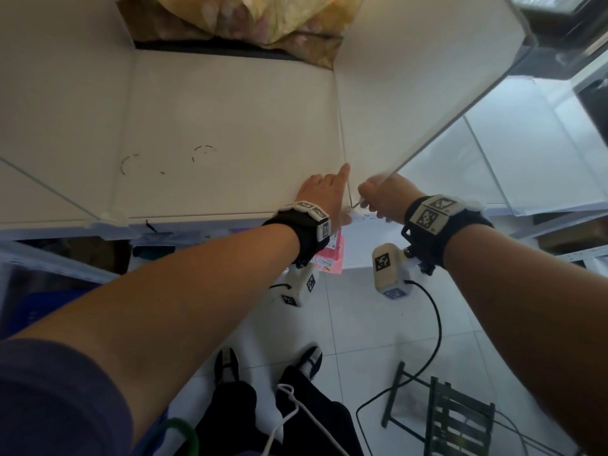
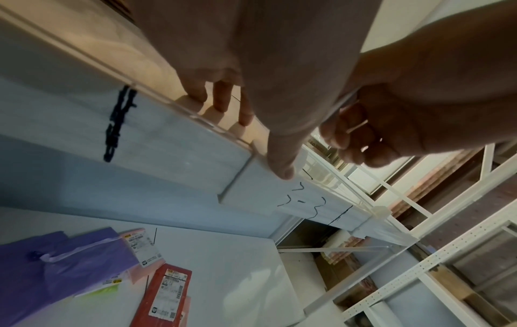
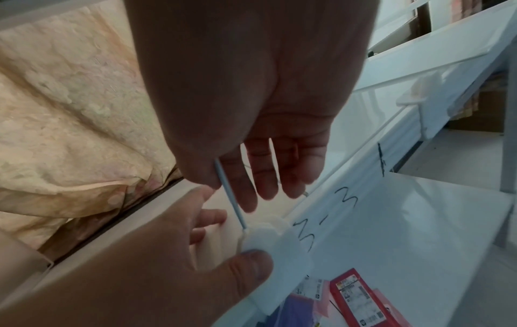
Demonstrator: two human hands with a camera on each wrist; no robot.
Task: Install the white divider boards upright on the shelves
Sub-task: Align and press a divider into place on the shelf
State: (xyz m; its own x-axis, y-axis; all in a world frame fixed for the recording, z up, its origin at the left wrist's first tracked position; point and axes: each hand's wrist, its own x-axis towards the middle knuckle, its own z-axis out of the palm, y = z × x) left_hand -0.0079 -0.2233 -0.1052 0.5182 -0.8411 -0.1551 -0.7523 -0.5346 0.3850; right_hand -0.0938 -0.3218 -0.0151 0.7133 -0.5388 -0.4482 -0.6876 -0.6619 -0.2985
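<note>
A thin white divider board (image 1: 411, 93) stands upright on the cream shelf (image 1: 214, 110), tilted a little to the right. My right hand (image 1: 378, 195) pinches its front edge (image 3: 232, 194) low down, thumb on one side and fingers on the other. At the foot of that edge a white plastic clip (image 3: 274, 239) sits on the shelf's front lip, which bears the handwritten "3-3" (image 3: 335, 210). My left hand (image 1: 325, 192) lies on the shelf just left of the board, fingers straight. Its thumb (image 3: 251, 263) presses on the clip (image 1: 354, 213).
Another divider (image 1: 49, 189) with its own clip (image 1: 112, 217) stands at the left. A yellow fabric bundle (image 1: 263, 18) fills the back. Purple and red packets (image 2: 162, 294) lie on the shelf below. A dark folding stool (image 1: 454, 419) and cables are on the floor.
</note>
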